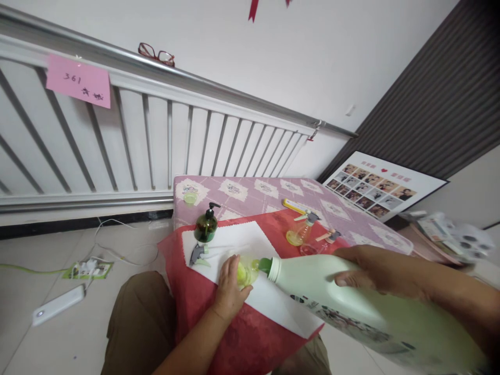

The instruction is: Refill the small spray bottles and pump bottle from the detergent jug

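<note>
My left hand is closed around a small yellow-green spray bottle without its top, tilted over the white sheet. With my right hand I grip a large pale green jug, tipped nearly level. The jug's green spout meets or almost meets the small bottle's mouth; whether liquid is flowing I cannot tell. A grey spray trigger head lies on the sheet, left of my left hand. Behind it stands a dark green pump bottle.
Two spray bottles, one yellow and one pinkish, stand on the red cloth. A yellow box and a pale green lid lie on the patterned tablecloth. A radiator runs behind the table; a power strip lies on the floor.
</note>
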A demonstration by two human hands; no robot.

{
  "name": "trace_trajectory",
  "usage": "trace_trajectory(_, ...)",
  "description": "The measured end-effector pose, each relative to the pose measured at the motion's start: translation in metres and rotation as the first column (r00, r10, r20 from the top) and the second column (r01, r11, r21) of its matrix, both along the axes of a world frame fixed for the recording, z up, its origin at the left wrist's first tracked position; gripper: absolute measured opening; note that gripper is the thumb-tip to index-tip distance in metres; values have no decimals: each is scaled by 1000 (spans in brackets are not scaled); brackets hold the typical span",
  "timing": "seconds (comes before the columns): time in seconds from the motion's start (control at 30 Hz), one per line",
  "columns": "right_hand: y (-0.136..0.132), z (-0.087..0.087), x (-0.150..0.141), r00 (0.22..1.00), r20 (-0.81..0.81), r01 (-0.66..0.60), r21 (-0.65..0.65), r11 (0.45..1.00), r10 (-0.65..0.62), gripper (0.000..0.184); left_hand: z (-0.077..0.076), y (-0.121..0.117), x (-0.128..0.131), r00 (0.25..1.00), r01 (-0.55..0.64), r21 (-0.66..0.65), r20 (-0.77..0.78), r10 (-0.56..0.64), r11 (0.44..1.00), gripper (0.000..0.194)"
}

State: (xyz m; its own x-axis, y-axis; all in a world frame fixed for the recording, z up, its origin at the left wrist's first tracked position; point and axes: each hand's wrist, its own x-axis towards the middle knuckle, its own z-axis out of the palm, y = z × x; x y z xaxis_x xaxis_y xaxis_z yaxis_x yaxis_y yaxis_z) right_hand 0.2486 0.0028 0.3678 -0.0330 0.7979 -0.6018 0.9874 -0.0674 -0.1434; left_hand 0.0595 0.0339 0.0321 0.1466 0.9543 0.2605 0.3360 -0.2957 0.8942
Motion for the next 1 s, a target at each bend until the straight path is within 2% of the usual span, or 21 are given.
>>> trace_trajectory(0.17, 0, 1, 0, 999, 0, -34, 8, 999, 34, 43, 0, 0, 0, 1000, 0, 0, 9, 0, 1000, 84)
trace_trajectory(1.0, 0, 1, -1, 1000, -7, -28, -12, 1000, 28, 43, -2, 0, 0, 1000, 1, 6, 15, -1, 1000, 83)
